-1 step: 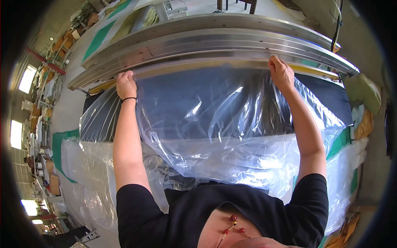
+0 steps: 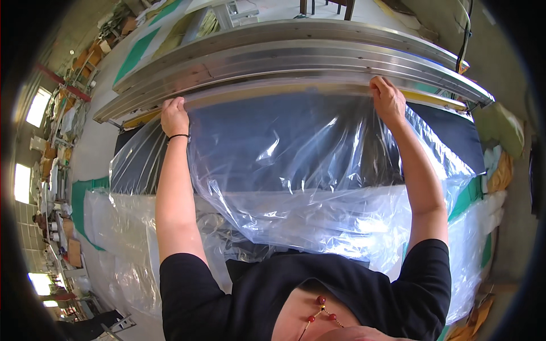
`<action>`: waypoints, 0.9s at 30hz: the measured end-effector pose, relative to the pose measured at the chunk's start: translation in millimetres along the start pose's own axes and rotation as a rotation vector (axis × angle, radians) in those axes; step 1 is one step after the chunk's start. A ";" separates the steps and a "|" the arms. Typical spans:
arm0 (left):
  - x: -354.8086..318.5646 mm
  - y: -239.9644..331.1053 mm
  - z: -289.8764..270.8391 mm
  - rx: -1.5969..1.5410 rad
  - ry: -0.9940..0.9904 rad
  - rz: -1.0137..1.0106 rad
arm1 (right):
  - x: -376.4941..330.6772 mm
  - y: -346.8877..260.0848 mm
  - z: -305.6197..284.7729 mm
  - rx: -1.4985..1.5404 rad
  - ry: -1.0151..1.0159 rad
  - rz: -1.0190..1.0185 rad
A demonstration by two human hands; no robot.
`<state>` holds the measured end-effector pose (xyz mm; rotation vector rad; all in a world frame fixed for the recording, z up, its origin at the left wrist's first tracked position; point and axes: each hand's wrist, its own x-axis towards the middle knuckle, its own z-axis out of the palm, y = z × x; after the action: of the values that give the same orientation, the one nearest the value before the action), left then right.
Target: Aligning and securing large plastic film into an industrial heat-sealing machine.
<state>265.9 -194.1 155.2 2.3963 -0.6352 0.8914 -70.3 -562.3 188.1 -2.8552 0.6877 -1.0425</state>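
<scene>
A clear plastic sheet (image 2: 267,142) is stretched between my two hands, its far edge reaching the slot beneath a long metal bar (image 2: 273,59). My left hand (image 2: 175,116) pinches the sheet near its far left corner. At the right, my right hand (image 2: 388,101) is closed on the same far edge, close against the bar. Through the film shows a dark flat surface (image 2: 443,133). Creases fan out from both hands, and the near part of the sheet hangs loosely toward my body.
A yellow strip (image 2: 435,101) runs along the bar's near side. More crumpled clear plastic (image 2: 122,250) spreads over the near left, with green sheeting (image 2: 85,210) beside it. Cluttered shelves (image 2: 60,182) line the left wall. Cables (image 2: 463,40) hang at the far right.
</scene>
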 end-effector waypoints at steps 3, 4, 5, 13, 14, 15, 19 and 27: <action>-3.2 1.7 -2.9 0.004 -0.008 0.091 | 0.9 2.5 4.6 -0.086 0.038 -0.108; -3.9 0.7 -4.3 0.008 -0.008 0.088 | 0.3 2.9 6.3 -0.082 0.037 -0.111; -4.5 -0.4 -5.4 0.020 -0.005 0.107 | -0.8 3.3 8.0 -0.101 0.030 -0.121; -5.3 -19.9 -0.7 -0.107 0.105 0.197 | -2.7 2.6 10.3 -0.270 0.055 -0.241; -5.5 -19.3 0.6 -0.133 0.098 0.193 | -1.2 1.8 5.9 -0.335 0.065 -0.298; -6.4 -16.2 1.4 -0.142 0.093 0.180 | -1.6 1.5 3.4 -0.386 0.077 -0.319; -5.3 -8.9 0.3 -0.137 0.136 0.171 | -1.5 2.6 4.0 -0.405 0.131 -0.310; -1.7 -11.2 -2.5 -0.178 0.119 0.024 | 5.6 -2.7 7.5 -0.339 0.244 -0.282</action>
<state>270.1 -183.6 152.4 2.1654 -0.6688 0.9380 -60.7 -563.1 186.1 -3.2194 0.5256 -1.4607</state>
